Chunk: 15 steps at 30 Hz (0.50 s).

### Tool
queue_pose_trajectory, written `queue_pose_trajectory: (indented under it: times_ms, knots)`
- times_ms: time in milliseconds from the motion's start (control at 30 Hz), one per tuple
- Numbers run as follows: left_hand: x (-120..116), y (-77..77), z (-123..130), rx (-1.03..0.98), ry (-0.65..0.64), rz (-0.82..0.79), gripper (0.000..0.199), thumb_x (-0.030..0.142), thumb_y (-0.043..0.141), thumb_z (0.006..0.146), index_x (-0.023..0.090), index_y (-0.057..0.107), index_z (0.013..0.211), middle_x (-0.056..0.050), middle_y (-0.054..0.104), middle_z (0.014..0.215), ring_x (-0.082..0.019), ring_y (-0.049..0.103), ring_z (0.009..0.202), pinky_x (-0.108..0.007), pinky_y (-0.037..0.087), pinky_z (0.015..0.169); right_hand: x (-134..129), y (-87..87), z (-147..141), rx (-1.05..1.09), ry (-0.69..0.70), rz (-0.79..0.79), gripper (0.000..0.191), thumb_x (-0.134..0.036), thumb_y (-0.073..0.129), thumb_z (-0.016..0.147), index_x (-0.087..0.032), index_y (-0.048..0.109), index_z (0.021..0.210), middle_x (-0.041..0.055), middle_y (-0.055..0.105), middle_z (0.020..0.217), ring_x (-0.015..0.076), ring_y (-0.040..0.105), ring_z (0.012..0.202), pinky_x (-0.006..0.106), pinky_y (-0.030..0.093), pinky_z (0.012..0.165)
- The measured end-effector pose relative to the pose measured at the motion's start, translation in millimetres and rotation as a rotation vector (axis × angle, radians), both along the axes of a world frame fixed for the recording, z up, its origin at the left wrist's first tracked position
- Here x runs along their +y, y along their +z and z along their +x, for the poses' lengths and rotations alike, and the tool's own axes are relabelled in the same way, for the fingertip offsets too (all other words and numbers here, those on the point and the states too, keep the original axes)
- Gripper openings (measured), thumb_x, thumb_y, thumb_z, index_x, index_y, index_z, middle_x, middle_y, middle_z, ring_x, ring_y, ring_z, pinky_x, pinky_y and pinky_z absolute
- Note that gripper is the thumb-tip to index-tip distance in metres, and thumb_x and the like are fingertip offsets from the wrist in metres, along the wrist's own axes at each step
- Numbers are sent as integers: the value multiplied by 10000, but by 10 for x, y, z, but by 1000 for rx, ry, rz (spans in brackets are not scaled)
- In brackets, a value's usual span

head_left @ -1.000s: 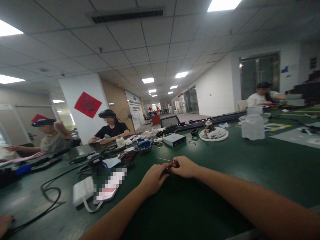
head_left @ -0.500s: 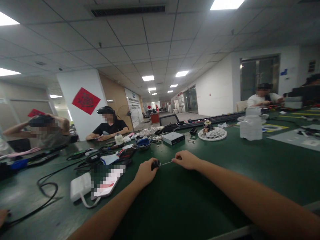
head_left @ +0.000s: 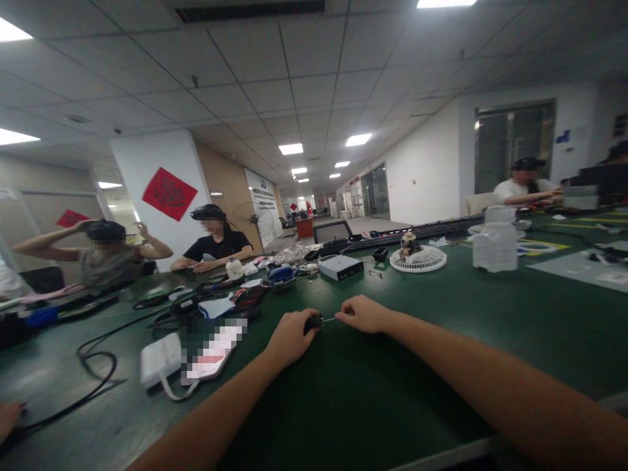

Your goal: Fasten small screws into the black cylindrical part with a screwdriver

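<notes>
My left hand (head_left: 292, 337) is closed around a short black cylindrical handle (head_left: 313, 322) with a light ring at its right end. From that end a thin metal rod (head_left: 329, 320), like a screwdriver shaft, runs across to my right hand (head_left: 363, 314). The fingertips of my right hand pinch the rod's other end. Both hands are low over the green table (head_left: 373, 373). My fingers hide part of the handle, and I cannot tell whether the rod sits inside it.
Left of my hands lie a white power adapter (head_left: 161, 360), a phone-like slab (head_left: 218, 353) and black cables (head_left: 105, 356). Beyond are a grey box (head_left: 341, 267), a white fan grille (head_left: 417, 260) and a white moulded block (head_left: 495, 245). Several people sit around the table.
My left hand has moved right with the black handle, so less of the metal rod shows between my hands. The person at far left has shifted their arms around their headset.
</notes>
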<state>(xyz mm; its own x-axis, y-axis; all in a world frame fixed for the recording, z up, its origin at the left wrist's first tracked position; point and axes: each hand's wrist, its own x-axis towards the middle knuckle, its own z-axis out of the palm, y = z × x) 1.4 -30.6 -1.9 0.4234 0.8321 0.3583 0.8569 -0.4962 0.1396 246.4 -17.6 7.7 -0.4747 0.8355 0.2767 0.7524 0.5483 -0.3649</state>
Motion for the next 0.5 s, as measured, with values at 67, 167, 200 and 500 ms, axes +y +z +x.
queue_pose_trajectory:
  times_ms: [67,167,200,500]
  knots:
    - [-7,2,-1,1,-17,-1,361,294,611,888,246,642,1244,-66,715,1103,-254,630,1031,-388,438,951,3,18,-1,15,-49,29,426,-515,506,959,-173,747,877,73,721,798,179,621,698,266,367,597]
    - [-34,25,8,11,-15,-7,374,311,609,888,245,644,1255,-67,717,1103,-257,629,1034,-390,441,951,13,33,0,-1,-153,66,415,-530,529,937,-188,761,898,92,740,866,202,642,747,275,375,612]
    - [-45,35,14,13,-11,-8,375,318,607,889,245,646,1255,-67,718,1103,-259,629,1033,-392,440,951,13,34,2,-15,-168,56,407,-532,538,927,-198,768,892,91,742,864,205,644,746,277,373,607]
    - [-133,84,67,7,-20,-6,342,298,607,883,243,666,1216,-57,724,1087,-250,630,1018,-391,433,959,-7,70,19,88,-61,-80,429,-474,527,927,-173,776,749,27,646,607,146,556,561,270,328,538]
